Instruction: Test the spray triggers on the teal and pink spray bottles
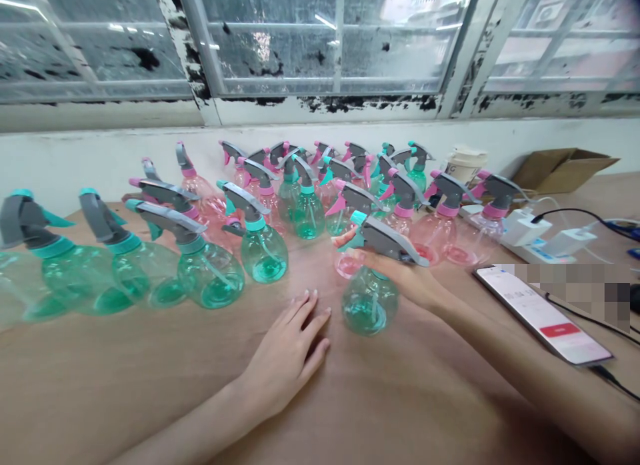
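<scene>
My right hand point(395, 272) is wrapped round the neck of a green spray bottle point(367, 308) with a grey and teal trigger head. Flat on the table point(210, 392), fingers spread, lies my left hand point(287, 358), holding nothing, a little to the left of that bottle. The nearest other bottle to it is a green spray bottle point(265, 255) standing just beyond. Further left, a row of green spray bottles point(210, 278) stands upright. A pink spray bottle point(437, 235) is among those behind my right hand.
Several more pink and green bottles crowd toward the wall. At right lie a phone point(545, 315), a power strip point(537, 248) with white chargers point(525, 226) and cables. Behind them are a white tub point(465, 164) and an open cardboard box point(560, 172). Windows point(325, 45) run above.
</scene>
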`<state>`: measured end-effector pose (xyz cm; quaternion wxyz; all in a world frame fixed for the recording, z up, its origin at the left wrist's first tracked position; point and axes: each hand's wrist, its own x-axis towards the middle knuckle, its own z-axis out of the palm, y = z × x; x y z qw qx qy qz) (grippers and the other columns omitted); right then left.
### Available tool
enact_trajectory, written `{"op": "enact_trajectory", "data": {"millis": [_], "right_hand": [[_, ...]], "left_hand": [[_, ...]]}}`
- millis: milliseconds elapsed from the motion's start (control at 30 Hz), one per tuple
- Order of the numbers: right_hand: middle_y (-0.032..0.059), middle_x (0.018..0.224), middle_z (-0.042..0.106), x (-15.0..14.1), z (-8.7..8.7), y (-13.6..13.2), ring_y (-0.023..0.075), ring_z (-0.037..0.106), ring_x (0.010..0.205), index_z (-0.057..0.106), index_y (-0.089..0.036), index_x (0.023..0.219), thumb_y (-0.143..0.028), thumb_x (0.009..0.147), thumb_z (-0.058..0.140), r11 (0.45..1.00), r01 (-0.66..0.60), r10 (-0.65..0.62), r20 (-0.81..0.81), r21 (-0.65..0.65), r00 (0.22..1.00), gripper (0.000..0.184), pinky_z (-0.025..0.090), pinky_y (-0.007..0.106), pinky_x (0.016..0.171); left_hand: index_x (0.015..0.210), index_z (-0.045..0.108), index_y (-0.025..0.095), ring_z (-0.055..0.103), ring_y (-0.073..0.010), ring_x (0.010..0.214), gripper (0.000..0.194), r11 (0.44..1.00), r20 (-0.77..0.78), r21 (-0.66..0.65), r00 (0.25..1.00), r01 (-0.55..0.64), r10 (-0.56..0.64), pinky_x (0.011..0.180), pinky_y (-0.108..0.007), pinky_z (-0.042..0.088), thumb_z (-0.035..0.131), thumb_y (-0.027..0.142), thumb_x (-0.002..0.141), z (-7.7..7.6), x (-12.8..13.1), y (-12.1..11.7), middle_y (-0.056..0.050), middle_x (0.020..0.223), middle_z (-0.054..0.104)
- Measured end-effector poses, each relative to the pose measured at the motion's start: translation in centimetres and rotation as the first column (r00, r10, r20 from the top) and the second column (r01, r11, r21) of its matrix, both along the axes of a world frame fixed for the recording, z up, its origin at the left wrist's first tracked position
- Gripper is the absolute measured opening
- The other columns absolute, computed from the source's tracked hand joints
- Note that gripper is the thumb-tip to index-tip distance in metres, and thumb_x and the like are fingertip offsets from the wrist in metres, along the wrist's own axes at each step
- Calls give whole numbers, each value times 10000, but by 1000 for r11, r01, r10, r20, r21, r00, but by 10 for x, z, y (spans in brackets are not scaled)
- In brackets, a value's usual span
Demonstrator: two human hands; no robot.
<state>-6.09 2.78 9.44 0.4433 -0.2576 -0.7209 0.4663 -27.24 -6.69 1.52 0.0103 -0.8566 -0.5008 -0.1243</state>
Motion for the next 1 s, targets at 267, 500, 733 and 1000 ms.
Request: {"op": "enact_trajectory", "data": {"millis": [267, 500, 733, 1000], "right_hand": [[13, 1136, 707, -1, -2, -1, 213, 687, 965, 677, -291, 1077, -387, 856, 667, 999, -36, 36, -27, 11, 999, 241, 529, 412, 909], [-9, 672, 630, -3, -3, -3, 197, 633, 693, 625, -259, 684, -539, 809, 664, 992, 126, -126, 27, 16, 992, 309, 544, 341, 635], [11, 1039, 729, -1, -3, 1, 221, 690, 929, 691, -269, 990, -410, 867, 641, 999, -8, 7, 28, 32, 1000, 193, 554, 358, 775], [2, 1211, 700, 0, -12, -2, 238, 634, 1155, 666, -314, 1189, -261, 874, 637, 1000, -27, 28, -44, 9, 999, 321, 458, 439, 1037]], "left_hand": [[1361, 536, 171, 357, -308, 1406, 403, 1000, -13, 3, 1000, -2, 2, 1115, -506, 354, 437, 339, 1008, -1, 1, 0, -145, 1519, 404], [1367, 528, 175, 356, -303, 1407, 404, 1000, 6, 0, 1000, 2, -2, 1119, -504, 351, 433, 335, 1008, -2, 0, 0, -143, 1520, 403], [1370, 521, 182, 359, -298, 1406, 402, 1000, -8, 1, 1000, -4, 4, 1121, -504, 347, 437, 329, 1006, -1, 1, 0, -135, 1518, 409], [1365, 531, 163, 355, -309, 1407, 411, 1000, -20, 8, 1000, 3, -3, 1110, -514, 361, 414, 340, 1013, -1, 1, 1, -152, 1519, 401]]}}
